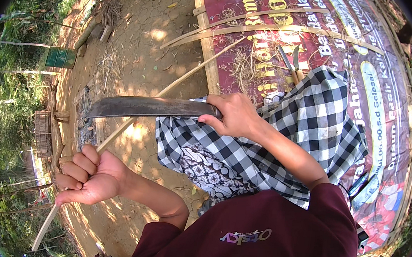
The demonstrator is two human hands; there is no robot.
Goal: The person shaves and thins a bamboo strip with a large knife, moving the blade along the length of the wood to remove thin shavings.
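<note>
Two hands are busy in my view: my left hand (88,176) is fisted tight around a long bamboo strip (131,123) slanting over the cracked dirt ground (142,21), and my right hand (232,114) is closed on the handle of a dark machete (143,108). Its blade lies flat across the strip, above my checkered cloth (312,119), beside the red printed banner (375,46).

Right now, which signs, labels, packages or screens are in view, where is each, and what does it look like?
Printed banner: spread flat on the ground ahead and to the right, under the bamboo strips; large, dark red with yellow and white lettering and pale oval patches.
Shirt logo: on the maroon shirt's chest, small, multicoloured.
No packages or screens that I can make out.
</note>
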